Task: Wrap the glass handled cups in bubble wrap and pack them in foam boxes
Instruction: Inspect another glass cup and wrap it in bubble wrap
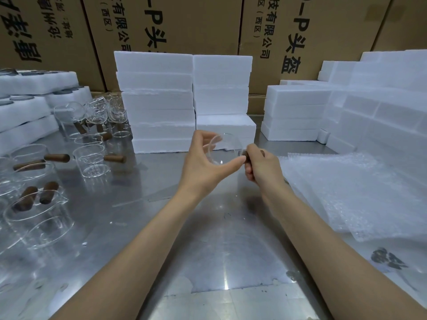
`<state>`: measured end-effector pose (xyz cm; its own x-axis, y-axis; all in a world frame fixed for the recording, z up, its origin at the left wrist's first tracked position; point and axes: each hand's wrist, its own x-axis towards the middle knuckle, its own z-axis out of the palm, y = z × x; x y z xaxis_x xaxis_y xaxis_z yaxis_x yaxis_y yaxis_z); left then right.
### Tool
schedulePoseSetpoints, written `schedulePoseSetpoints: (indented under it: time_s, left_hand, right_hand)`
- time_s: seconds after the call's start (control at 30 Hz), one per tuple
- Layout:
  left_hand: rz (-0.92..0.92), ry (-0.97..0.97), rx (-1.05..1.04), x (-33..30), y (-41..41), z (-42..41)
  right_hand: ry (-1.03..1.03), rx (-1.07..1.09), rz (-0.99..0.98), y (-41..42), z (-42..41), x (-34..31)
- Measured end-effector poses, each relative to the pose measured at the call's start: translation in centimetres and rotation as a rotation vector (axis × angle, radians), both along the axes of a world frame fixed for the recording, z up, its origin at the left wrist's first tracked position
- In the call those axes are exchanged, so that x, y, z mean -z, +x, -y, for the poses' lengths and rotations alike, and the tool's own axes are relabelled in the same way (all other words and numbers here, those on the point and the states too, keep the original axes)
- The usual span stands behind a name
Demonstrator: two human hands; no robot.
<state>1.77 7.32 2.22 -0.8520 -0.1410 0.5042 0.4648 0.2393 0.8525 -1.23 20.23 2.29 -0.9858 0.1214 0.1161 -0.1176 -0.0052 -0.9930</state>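
One glass cup [225,148] was held up between two hands. About ten more glass cups [92,158] with wooden handles stood at the left; the far ones were too crowded to count exactly. Two tall foam-box stacks [159,102] stood far centre, and one sheet of bubble wrap [346,192] lay right.

Both bare forearms reach forward and converge. The left hand [203,162] is raised, fingers and thumb curved in a wide C around a cup [221,148]. The right hand [258,167] is fisted around its handle.
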Motion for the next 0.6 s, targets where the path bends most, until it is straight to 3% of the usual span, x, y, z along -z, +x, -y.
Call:
schedulePoseSetpoints:
  time_s: [0.13, 0.23, 0.6]
  left_hand:
    - [0.089, 0.080, -0.121, 0.28, -0.11, -0.38]
    - [0.107, 0.121, -0.174, 0.32, -0.49, -0.36]
    - [0.202, 0.298, 0.019, -0.42, -0.79, 0.14]
  right_hand:
    - [0.182, 0.013, -0.127, -0.19, 0.61, 0.47]
    - [0.203, -0.004, -0.145, -0.34, 0.91, 0.78]
    - [0.121, 0.004, -0.144, -0.37, 0.56, 0.42]
